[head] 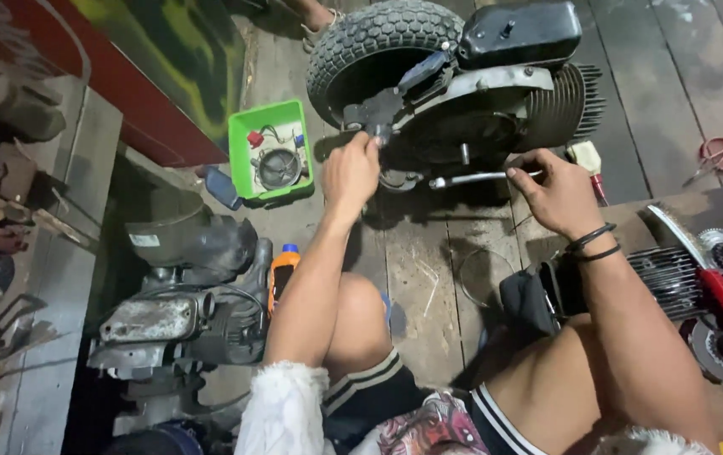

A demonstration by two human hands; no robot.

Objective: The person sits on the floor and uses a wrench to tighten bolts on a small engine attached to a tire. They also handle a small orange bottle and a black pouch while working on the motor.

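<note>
While the left hand (350, 173) steadies the engine (462, 118), the right hand (557, 195) grips a ratchet handle (479, 178) lying crosswise, its head leftward.

A small-engine repair workshop with a worn plank floor (429, 278). A scooter engine with its wheel (462, 84) lies at twelve o'clock, another dismantled engine (184, 320) at eight. A green parts tray (239, 139) sits at eleven, a finned cylinder (669, 278) at three.
</note>
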